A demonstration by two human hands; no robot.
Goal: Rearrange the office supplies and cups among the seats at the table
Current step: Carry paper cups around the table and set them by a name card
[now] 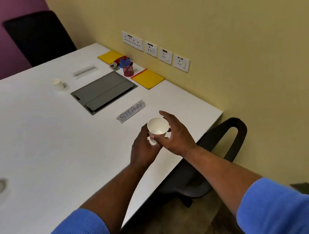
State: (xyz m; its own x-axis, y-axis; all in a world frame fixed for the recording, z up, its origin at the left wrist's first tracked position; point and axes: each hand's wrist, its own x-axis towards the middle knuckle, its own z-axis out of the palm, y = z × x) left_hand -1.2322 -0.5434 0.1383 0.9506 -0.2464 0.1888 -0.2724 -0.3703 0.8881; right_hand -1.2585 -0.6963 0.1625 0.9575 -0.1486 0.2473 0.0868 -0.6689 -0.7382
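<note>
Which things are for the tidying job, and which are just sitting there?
For the job: paper cup gripped by left hand and right hand, far cup, yellow notepad, red pen pot.
Just lying about: wall sockets, grey hatch, black chair.

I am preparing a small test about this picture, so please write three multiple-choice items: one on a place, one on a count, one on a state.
1. Where does the name card lie, relative to the held paper cup and the grey hatch?
A. inside the cup
B. between them
C. on top of the hatch

2. How many yellow pads are on the table?
A. one
B. two
C. four

3. How is the cup held?
A. by the left grip and the right grip together, mouth up
B. by one grip, upside down
C. by nobody, lying on its side

Answers: B, the card sits in the gap between the two; B, one pad lies on either side of the red pen holder; A, both grips hold the cup and its white inside shows.
</note>
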